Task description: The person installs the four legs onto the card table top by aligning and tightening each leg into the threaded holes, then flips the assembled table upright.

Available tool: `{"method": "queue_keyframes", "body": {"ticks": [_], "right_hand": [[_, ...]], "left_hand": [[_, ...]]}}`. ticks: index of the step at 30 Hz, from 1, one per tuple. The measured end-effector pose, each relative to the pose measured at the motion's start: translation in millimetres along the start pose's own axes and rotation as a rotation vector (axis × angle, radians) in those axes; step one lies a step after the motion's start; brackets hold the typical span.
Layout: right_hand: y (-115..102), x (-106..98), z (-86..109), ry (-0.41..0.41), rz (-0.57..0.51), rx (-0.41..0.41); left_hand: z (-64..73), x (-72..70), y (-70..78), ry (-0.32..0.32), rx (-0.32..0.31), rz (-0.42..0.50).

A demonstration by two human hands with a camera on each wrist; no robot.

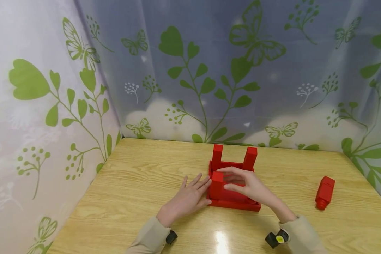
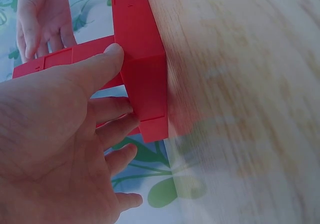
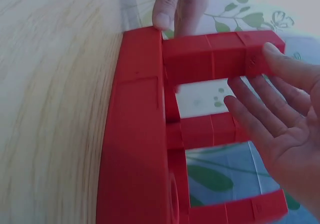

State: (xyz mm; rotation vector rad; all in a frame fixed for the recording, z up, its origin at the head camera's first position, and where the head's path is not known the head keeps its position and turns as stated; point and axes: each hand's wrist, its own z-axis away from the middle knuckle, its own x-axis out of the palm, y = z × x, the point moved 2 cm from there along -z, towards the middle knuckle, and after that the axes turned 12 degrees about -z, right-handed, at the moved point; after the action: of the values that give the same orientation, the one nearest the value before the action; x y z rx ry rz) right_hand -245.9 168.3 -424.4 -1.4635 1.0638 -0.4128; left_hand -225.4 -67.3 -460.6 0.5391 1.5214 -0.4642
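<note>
A red square base (image 1: 238,205) with a raised rim lies on the table, and three blocky red legs stand up from its corners. At the near left leg (image 1: 216,187), my right hand (image 1: 249,183) has its thumb and relaxed fingers loosely about the upper end, without a plain grip. My left hand (image 1: 188,199) has its fingers spread, and its thumb and fingertips touch the base's left side near that leg. Two far legs, the left one (image 1: 217,157) and the right one (image 1: 250,158), stand upright. Part of the near right corner is behind my right hand.
On the wooden table (image 1: 139,165), to the right, lies a loose red leg (image 1: 325,190) with its threaded end towards me. A patterned curtain (image 1: 190,88) hangs behind the table and along its sides.
</note>
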Motion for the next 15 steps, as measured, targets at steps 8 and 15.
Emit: {"method": "queue_keyframes", "body": {"ticks": [8,15], "right_hand": [[8,-39,29.2,0.085,-0.040,0.055],[7,-81,68.0,0.245,0.113,0.079]], "left_hand": [[1.4,-0.1,1.9,0.015,0.013,0.026],[2.0,0.0,1.4,0.005,0.007,0.034]]}}
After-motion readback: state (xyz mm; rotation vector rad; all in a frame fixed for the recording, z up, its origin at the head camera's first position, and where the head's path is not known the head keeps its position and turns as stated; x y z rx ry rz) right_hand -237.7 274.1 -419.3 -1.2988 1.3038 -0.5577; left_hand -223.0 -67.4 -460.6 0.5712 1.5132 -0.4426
